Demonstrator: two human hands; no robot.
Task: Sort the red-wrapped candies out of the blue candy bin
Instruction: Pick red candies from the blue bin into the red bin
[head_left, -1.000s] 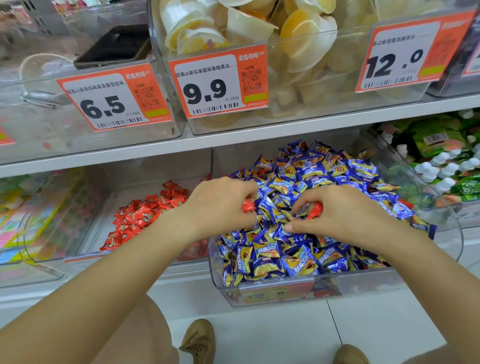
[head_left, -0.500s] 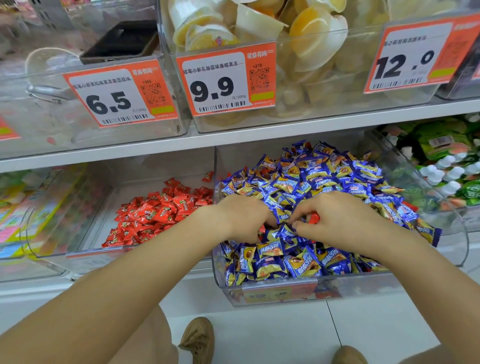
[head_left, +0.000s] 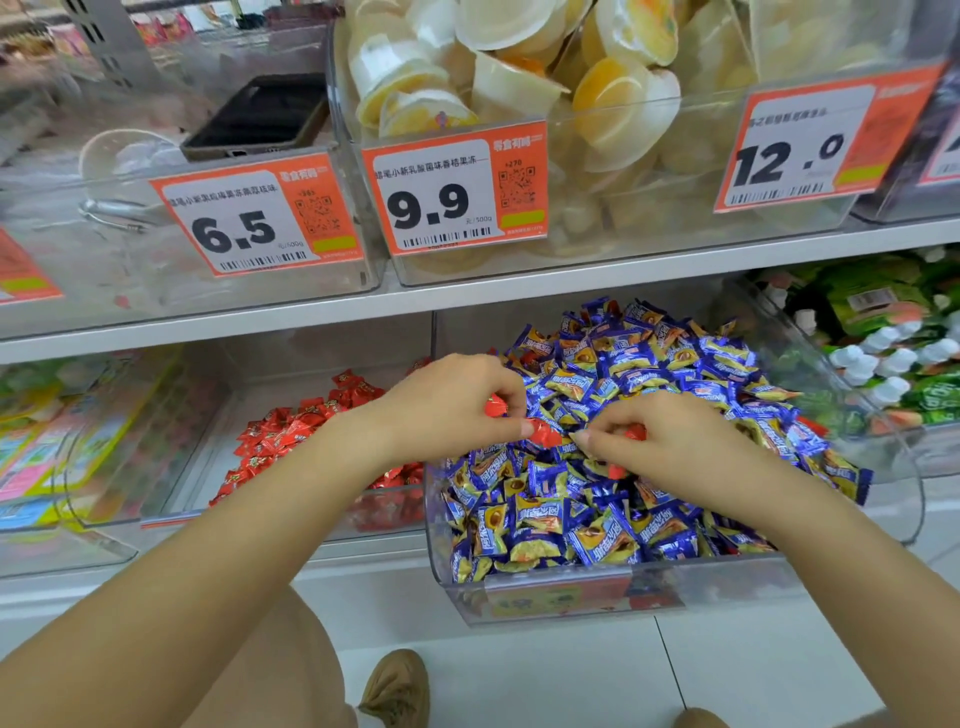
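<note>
Left hand (head_left: 457, 400) and right hand (head_left: 670, 441) each pinch red candies (head_left: 543, 432) over blue candy bin (head_left: 571, 592), red-candy bin (head_left: 291, 525) just beside

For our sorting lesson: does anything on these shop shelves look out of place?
Yes. Red-wrapped candies sit among the blue candy bin, though reds belong in the bin to its left. Oddly, a phone lies in the 6.5 bin.
</note>
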